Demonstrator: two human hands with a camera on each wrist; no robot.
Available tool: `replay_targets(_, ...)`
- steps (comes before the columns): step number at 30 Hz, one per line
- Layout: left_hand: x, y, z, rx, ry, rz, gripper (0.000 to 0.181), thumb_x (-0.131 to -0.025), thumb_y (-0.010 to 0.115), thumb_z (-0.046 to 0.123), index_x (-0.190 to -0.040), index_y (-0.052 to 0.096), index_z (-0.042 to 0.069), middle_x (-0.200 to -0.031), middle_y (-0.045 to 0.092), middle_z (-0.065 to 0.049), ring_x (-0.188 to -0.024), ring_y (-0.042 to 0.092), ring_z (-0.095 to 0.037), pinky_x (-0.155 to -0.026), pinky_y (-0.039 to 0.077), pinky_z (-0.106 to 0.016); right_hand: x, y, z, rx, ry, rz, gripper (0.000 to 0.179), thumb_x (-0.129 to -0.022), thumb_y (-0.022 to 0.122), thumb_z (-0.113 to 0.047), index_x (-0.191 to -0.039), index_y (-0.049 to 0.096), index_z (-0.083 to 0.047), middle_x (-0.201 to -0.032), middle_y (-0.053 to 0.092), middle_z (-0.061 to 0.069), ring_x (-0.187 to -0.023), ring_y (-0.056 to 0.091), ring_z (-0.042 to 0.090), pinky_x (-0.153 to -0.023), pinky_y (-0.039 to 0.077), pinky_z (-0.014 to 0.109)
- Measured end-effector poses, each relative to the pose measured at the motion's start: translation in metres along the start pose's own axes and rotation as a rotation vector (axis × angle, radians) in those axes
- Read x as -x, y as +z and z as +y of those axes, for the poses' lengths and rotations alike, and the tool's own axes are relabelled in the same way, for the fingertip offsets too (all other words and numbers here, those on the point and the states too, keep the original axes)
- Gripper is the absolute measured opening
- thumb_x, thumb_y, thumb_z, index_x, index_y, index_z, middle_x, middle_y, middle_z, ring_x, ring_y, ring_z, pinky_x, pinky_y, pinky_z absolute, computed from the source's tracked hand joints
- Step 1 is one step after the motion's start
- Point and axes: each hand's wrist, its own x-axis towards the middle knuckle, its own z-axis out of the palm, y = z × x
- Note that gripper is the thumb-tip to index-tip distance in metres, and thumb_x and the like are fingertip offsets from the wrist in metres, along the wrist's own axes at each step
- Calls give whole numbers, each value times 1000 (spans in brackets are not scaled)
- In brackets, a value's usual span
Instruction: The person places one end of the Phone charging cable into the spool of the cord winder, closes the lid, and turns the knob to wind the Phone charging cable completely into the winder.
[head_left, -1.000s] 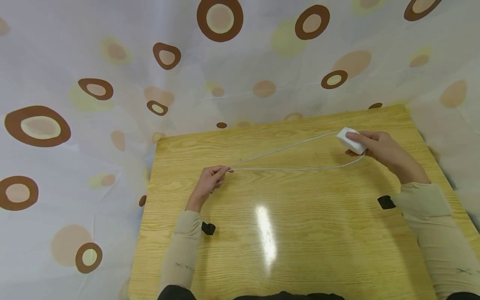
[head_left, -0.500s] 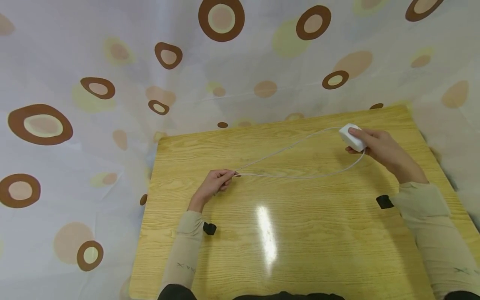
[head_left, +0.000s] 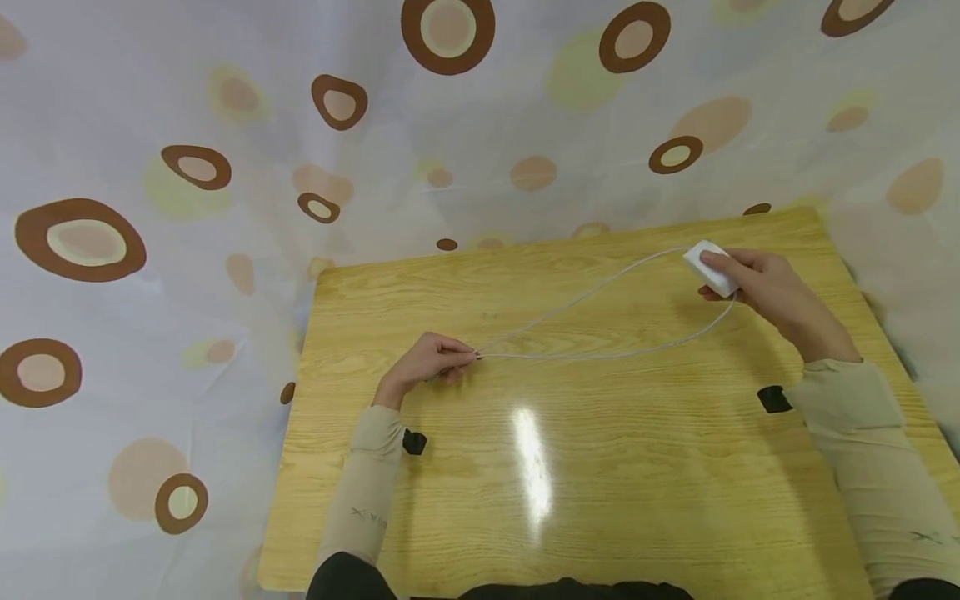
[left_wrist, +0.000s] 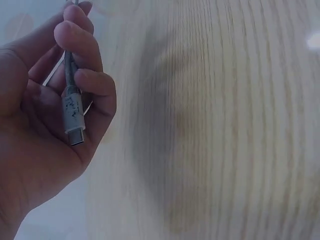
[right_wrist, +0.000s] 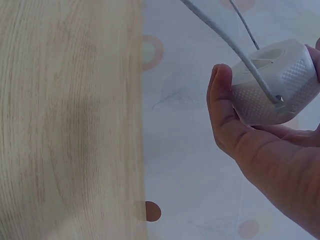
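My right hand [head_left: 780,296] grips a white block-shaped cable winder [head_left: 711,268] above the table's far right part. The right wrist view shows textured sides on the winder [right_wrist: 272,85] and a thin white cable [right_wrist: 220,35] leaving through a notch. Two strands of the cable [head_left: 600,357] run left in a slack loop to my left hand [head_left: 429,362], which pinches them together between thumb and fingers. Along the left palm lies a USB-C plug [left_wrist: 74,115], its metal tip toward the wrist and the loosely curled fingers beside it.
Beneath both hands is a wood-grain table [head_left: 637,475] with a bright light reflection. A white curtain-like sheet [head_left: 480,125] with brown and yellow spots surrounds its back and sides. Black wrist-worn pieces, such as the dark mount [head_left: 774,399], stick out beside both sleeves.
The left hand has shifted right and slightly toward me, and the right hand has risen a little. The cable strands have gone slacker and bow farther apart. Both grips stay the same.
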Motion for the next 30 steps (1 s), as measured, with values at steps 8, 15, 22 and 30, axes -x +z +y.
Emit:
replay_targets(8, -8, 0, 3, -83, -37, 79, 39, -103, 71, 28, -100, 75, -10, -79, 71, -30, -53, 60, -21, -52, 48, -32, -2, -2, 3, 18, 1, 8, 84, -108, 47, -56, -167, 23, -2, -119, 56, -15, -97, 70, -4, -91, 51, 9)
replay_targets(15, -8, -11, -5, 19, -41, 38, 35, -106, 67, 26, -120, 75, -5, -95, 73, -27, -66, 65, -23, -59, 48, -31, -2, -4, 5, 4, -7, 13, 81, -109, 47, -52, -164, 26, 3, -116, 58, -16, -96, 70, -4, -90, 52, 9)
replay_targets(22, -5, -19, -8, 85, -64, 54, 37, -107, 65, 26, -128, 73, -3, -112, 73, -34, -67, 66, -15, -61, 48, -30, -3, -5, 6, 0, 10, 2, 83, -109, 48, -53, -166, 23, 2, -115, 58, -18, -96, 70, -5, -90, 52, 8)
replay_targets(30, -4, -18, -8, 138, -55, 154, 37, -108, 63, 24, -128, 72, -5, -101, 73, -27, -57, 50, -9, -56, 37, -29, -4, -5, 7, 12, 15, -3, 84, -109, 47, -55, -167, 21, -1, -124, 54, -12, -98, 69, -5, -91, 50, 8)
